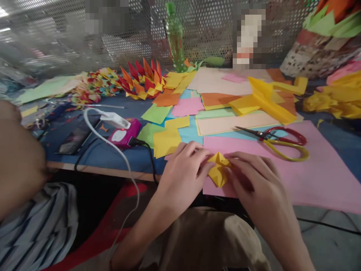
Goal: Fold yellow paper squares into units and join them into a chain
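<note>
Yellow folded paper (219, 176) with pointed corners is sitting over the flat pink paper sheet (324, 177), and the left hand (184, 165) and right hand (255, 175) are pinching its opposite sides. Shaping is apparently going on; the next crease is likely needing even fingertip pressure.
</note>
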The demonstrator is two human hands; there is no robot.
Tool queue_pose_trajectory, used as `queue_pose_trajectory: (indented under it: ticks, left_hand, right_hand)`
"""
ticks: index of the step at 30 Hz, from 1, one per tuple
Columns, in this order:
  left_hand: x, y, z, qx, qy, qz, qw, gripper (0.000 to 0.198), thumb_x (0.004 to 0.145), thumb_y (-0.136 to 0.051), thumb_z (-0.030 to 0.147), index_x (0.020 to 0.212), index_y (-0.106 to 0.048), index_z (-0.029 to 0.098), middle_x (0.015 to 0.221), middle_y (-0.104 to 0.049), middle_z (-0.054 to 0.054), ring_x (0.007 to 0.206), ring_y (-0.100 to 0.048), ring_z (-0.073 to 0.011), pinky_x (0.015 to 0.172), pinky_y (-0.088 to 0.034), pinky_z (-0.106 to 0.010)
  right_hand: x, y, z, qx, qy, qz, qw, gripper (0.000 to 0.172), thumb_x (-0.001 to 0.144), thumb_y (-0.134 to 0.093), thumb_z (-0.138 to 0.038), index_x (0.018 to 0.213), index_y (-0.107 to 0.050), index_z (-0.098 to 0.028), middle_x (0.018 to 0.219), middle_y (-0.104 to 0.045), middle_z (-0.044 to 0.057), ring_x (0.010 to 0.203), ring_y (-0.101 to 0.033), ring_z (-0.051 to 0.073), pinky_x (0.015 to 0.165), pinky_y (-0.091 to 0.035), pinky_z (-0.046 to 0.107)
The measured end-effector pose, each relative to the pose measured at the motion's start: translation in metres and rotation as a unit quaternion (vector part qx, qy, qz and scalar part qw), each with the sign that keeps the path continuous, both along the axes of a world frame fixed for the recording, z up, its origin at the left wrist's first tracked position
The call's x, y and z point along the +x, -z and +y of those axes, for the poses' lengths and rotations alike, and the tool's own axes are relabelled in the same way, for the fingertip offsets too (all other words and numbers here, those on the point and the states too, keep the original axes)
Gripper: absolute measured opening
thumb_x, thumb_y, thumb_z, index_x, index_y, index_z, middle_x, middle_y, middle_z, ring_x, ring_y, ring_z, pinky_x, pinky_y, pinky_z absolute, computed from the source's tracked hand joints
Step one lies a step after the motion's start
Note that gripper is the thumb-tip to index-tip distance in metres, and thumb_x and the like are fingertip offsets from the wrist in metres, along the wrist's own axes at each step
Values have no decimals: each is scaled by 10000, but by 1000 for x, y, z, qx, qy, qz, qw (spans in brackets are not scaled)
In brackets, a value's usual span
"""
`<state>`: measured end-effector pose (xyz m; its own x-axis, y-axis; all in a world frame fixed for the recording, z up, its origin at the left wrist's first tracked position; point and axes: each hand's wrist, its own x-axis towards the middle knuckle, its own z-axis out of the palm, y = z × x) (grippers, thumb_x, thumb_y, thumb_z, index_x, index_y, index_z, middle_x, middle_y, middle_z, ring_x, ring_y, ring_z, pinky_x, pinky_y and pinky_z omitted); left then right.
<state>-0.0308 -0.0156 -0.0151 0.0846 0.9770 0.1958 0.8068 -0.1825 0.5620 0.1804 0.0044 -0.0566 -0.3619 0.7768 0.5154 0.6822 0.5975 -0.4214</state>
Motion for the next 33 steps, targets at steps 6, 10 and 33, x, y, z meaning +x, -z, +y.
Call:
queue_pose_trajectory:
  ticks: [6, 10, 33]
  left_hand:
    - [1, 5, 4, 26, 60, -57, 996, 102, 1068, -726, 187, 1005, -649, 213, 1049, -719, 14, 979, -674, -163, 899, -540, -323]
    - [-12, 8, 8, 25, 160, -60, 985, 41, 1090, -703, 232, 1109, -666, 230, 1116, -746, 20, 1072, -681, -155, 969, -529, -294]
    - [-14, 12, -12, 130, 224, 62, 964, 147, 1166, -547, 199, 1169, -693, 179, 1096, -782, -7, 1069, -728, -160, 944, -580, -294]
  right_hand:
    - [8, -4, 3, -13, -31, 26, 999, 107, 1087, -606, -216, 1163, -681, -225, 1232, -732, 47, 1135, -679, 193, 950, -578, 344]
    - [16, -8, 5, -6, -52, 32, 998, 110, 1072, -615, -166, 1137, -685, -221, 1151, -739, 32, 1004, -715, 138, 871, -587, 255]
    - [63, 1, -5, 70, -212, -131, 966, 404, 1028, -609, -35, 1425, -663, -90, 1496, -645, 129, 1390, -607, 245, 1233, -536, 395]
